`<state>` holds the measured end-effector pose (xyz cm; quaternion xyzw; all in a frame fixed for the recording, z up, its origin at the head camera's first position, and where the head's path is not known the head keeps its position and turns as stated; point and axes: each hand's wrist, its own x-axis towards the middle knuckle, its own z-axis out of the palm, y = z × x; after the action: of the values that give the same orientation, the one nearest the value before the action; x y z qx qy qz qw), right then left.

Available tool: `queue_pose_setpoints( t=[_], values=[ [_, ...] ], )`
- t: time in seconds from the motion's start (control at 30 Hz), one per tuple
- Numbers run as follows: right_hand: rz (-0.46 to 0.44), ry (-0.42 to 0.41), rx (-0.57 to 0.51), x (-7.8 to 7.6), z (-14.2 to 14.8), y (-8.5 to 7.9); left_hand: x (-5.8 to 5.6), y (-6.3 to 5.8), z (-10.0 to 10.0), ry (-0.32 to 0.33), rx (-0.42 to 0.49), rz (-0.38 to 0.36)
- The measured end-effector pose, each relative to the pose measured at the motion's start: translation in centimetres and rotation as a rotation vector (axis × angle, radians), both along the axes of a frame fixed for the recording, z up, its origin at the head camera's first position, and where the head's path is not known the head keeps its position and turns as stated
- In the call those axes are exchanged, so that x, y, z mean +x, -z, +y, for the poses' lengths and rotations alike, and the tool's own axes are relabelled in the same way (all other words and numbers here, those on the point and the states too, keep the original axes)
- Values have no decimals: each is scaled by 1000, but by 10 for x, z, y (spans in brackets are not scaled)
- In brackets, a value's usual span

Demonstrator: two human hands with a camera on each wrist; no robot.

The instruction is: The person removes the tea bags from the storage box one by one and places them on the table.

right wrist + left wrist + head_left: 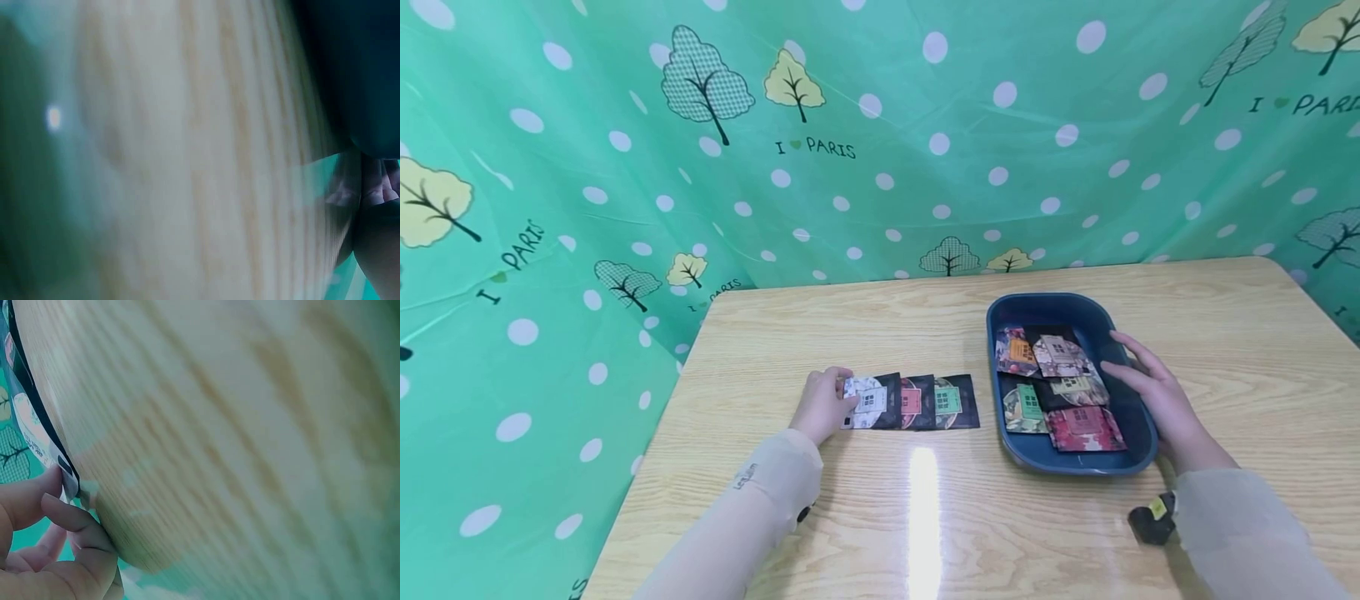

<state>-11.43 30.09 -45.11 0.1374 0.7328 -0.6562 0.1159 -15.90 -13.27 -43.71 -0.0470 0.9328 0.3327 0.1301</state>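
Note:
In the head view, my left hand (820,406) pinches the left edge of a packet with a white floral label (872,402). That packet lies at the left end of an overlapping row, beside a red-labelled packet (912,402) and a green-labelled packet (952,402). The left wrist view has the thumb and fingertips of that hand (72,544) at the packet's corner (37,428). At the right, my right hand (1161,400) rests against the right rim of a dark blue tub (1078,467), its fingers extended over the edge. Several patterned packets (1086,429) lie inside the tub.
Everything stands on a light wood-grain table (850,517). Behind and to the left hangs a green dotted curtain (865,192) with printed trees. A small black object with a yellow mark (1152,521) is by the right sleeve (1247,525).

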Motion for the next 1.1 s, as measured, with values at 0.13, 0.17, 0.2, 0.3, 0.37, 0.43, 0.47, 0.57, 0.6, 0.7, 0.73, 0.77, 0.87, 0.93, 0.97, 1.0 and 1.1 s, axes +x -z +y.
queue_pose_setpoints(
  t=[0.13,0.17,0.2,0.3,0.37,0.43,0.47,0.57,0.6,0.7,0.73,0.77,0.87,0.93,0.97,1.0,1.1],
  values=[
    [-7,-8,35,0,0,0,1,-2,-1,-3,-7,-4],
    [-8,-8,41,0,0,-1,1,-2,-1,-3,-6,-7],
    [-10,-7,43,0,0,-1,0,-3,-2,-1,-6,-8],
    [-12,3,35,0,-1,-1,-1,-3,-4,-1,7,-4],
    [-11,12,20,0,-1,-1,-3,-3,-6,2,17,-2],
    [-10,18,18,0,-2,-1,-4,-3,-7,4,27,4],
    [-9,20,17,0,-2,-1,-5,-4,-7,3,33,2],
    [-11,21,19,-1,-1,-2,-5,-9,-6,11,52,6],
    [-11,21,18,-1,-1,-2,-5,-11,-6,12,62,7],
    [-12,18,15,-1,-1,-2,-6,-16,-3,18,107,10],
    [-11,16,16,-1,-1,-2,-7,-18,-1,18,125,15],
    [-12,14,16,-1,-1,-2,-8,-20,0,18,147,21],
    [-13,14,14,-1,-1,-2,-12,-26,4,12,206,36],
    [-15,12,18,-1,-1,-2,-14,-30,8,10,240,47],
    [-14,10,22,-1,0,-2,-15,-32,10,12,254,53],
    [-13,10,21,-1,0,-1,-16,-35,12,14,266,59],
    [-11,3,38,0,0,-1,-19,-40,19,20,305,71]
  ],
)
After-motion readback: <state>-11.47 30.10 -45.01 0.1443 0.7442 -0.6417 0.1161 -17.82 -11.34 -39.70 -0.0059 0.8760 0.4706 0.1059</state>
